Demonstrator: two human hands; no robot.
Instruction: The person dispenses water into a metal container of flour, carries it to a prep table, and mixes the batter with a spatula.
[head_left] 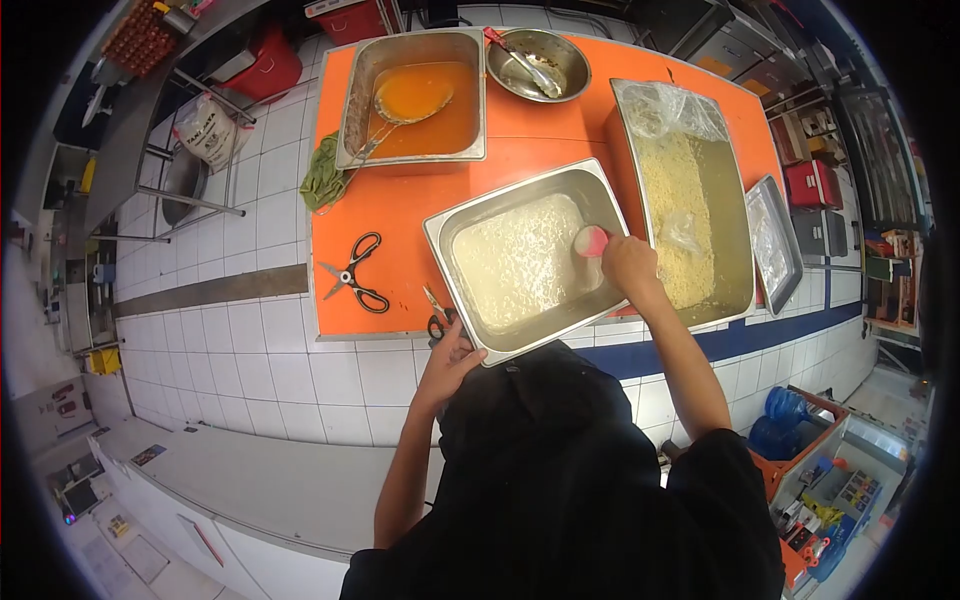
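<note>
A rectangular metal pan (pixel 436 236) of pale, lumpy liquid sits at the table's near edge, turned at an angle. My left hand (pixel 450 365) is closed on its near left corner, thumb over the rim. Held in my right hand (pixel 630 268), a small pink scoop (pixel 590 241) with whitish liquid in it is over the pan's right side. Right of this pan stands a long metal container (pixel 735 220) of yellowish, grain-like food, partly covered with clear plastic. Small scissors (pixel 435 322) lie beside my left hand, partly hidden by the pan.
On the orange table (pixel 400 215) lie opened kitchen scissors (pixel 355 275) and a green cloth (pixel 324 172). Behind are a metal pan (pixel 346 120) of orange liquid with a strainer (pixel 398 120), and a steel bowl (pixel 578 85) holding tongs (pixel 525 63). A foil-lined tray (pixel 776 250) stands far right.
</note>
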